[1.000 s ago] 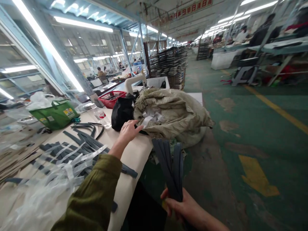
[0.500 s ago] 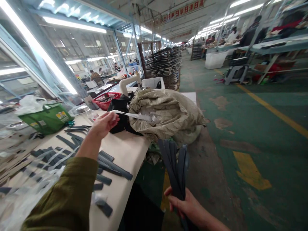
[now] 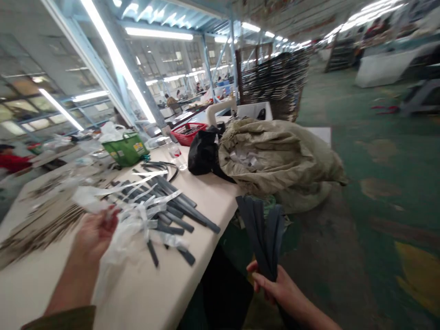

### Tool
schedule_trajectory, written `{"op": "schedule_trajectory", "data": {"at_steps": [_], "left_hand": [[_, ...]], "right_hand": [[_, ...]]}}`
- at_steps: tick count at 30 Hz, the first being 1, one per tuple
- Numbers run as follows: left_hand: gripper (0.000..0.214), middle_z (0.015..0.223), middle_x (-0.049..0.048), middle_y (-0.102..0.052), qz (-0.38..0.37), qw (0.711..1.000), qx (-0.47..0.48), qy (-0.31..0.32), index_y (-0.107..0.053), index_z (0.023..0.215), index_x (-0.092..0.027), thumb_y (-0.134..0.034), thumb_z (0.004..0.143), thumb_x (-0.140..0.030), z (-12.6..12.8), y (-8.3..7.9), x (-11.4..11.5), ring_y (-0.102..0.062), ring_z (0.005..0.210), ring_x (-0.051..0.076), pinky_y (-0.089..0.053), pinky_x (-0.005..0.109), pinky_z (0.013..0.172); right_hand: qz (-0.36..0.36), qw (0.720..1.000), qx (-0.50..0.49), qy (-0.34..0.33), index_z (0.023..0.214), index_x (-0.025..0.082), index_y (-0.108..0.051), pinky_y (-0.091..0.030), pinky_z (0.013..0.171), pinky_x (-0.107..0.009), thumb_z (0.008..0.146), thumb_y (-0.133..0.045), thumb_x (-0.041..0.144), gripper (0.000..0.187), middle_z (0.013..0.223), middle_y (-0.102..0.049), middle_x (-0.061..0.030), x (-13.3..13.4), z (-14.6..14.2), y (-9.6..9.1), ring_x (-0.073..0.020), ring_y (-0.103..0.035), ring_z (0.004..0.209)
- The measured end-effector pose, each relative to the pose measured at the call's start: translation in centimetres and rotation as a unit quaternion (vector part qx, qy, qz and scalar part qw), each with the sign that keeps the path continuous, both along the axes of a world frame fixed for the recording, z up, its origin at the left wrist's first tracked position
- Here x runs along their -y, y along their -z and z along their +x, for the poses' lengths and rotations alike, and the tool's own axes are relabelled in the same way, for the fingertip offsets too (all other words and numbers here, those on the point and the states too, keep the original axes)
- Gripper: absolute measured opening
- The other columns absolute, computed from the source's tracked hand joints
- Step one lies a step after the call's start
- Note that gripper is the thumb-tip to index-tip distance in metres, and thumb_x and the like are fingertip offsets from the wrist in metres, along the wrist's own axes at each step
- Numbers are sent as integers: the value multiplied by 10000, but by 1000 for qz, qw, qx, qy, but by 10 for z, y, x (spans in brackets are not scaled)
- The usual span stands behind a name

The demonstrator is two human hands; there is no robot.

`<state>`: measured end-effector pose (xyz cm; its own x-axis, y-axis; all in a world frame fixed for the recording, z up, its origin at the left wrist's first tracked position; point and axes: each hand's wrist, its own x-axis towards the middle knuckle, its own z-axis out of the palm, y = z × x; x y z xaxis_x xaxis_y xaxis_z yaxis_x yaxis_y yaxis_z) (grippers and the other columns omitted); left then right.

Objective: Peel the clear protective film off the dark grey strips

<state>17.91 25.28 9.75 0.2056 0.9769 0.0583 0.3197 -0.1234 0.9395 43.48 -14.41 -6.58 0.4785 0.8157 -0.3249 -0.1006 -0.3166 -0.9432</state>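
Note:
My right hand (image 3: 275, 286) grips a bundle of dark grey strips (image 3: 263, 233), fanned upward beyond the table's edge. My left hand (image 3: 93, 233) is raised over the cream table (image 3: 165, 298) and pinches a thin white plastic strip (image 3: 103, 191), which trails toward the pile. More dark grey strips (image 3: 178, 208) lie scattered on the table, mixed with clear plastic scraps (image 3: 137, 220). A large beige sack (image 3: 282, 156) with white scraps showing in its mouth sits at the table's far end.
A black bag (image 3: 202, 153), red basket (image 3: 187, 133), green bag (image 3: 126, 149) and clear bottle (image 3: 174, 153) stand at the back of the table. Flat brownish pieces (image 3: 37, 227) lie at left. Green floor at right; stacked racks (image 3: 278, 82) and people beyond.
My left hand drew a white strip out of the sack and carried it back left over the strip pile. The view turned left. My right hand keeps holding the bundle.

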Motion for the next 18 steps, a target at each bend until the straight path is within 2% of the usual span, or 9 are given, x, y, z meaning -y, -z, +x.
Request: {"op": "schedule_trajectory", "data": {"at_steps": [2,4,5,7,9,10,12,14,18], "left_hand": [[211,884,57,-754,-50,999,-19,-10,-577,814,-231,-615,721,-416,-5,24,20,-727,846,252,-589,365,691],[248,878,78,-762,-58,990,-125,-18,-610,832,-207,-656,694,-407,-14,33,29,-730,775,257,-567,341,644],[278,867,87,-764,-31,978,-205,-34,-635,864,-207,-660,698,-429,-19,32,30,-727,743,264,-550,333,614],[322,830,92,-767,65,928,-358,-80,-672,909,-225,-639,721,-485,-27,22,25,-714,700,283,-504,330,556],[349,792,85,-766,144,877,-447,-98,-700,923,-252,-598,748,-535,-26,8,16,-704,684,300,-470,336,529],[367,779,78,-765,166,867,-462,-86,-712,934,-259,-575,761,-552,-20,2,11,-700,676,299,-463,337,528],[415,758,63,-763,182,874,-449,-27,-730,970,-262,-540,775,-575,4,-6,2,-696,660,278,-466,326,533],[456,746,41,-760,192,889,-415,39,-737,1012,-264,-530,772,-592,43,-8,-4,-695,661,254,-472,306,547],[463,734,1,-750,215,897,-351,161,-734,1054,-273,-560,756,-581,152,-7,6,-694,706,231,-505,291,628]], "right_hand": [[-2,1000,9,-11,1058,155,-628,-374,435,-196,827,-583,567,474,684,-638,-8,-3,1,4,-114,-503,506],[-7,1000,8,-26,1060,155,-636,-370,434,-197,828,-584,580,487,679,-632,-6,-3,2,7,-115,-499,505],[-8,999,7,-33,1059,155,-641,-371,436,-199,824,-590,580,488,677,-631,-5,-3,2,9,-116,-500,507],[-7,999,6,-36,1052,155,-648,-375,440,-202,820,-598,577,484,674,-632,-6,-1,3,11,-119,-506,512],[-6,1000,6,-24,1042,157,-650,-380,441,-204,815,-600,582,485,670,-631,-6,2,4,13,-121,-509,511],[-6,1000,2,-15,1044,158,-647,-383,440,-205,813,-599,587,489,675,-632,-6,3,5,14,-121,-509,510],[-8,1000,-11,7,1043,161,-641,-384,437,-207,799,-603,595,499,679,-632,-5,5,5,13,-119,-503,503],[-10,999,-31,18,1026,160,-641,-381,441,-203,775,-617,583,493,674,-630,-4,6,5,10,-114,-498,500],[-22,997,-64,24,990,148,-655,-367,440,-192,735,-632,493,429,642,-614,5,3,4,5,-104,-484,489]]}}
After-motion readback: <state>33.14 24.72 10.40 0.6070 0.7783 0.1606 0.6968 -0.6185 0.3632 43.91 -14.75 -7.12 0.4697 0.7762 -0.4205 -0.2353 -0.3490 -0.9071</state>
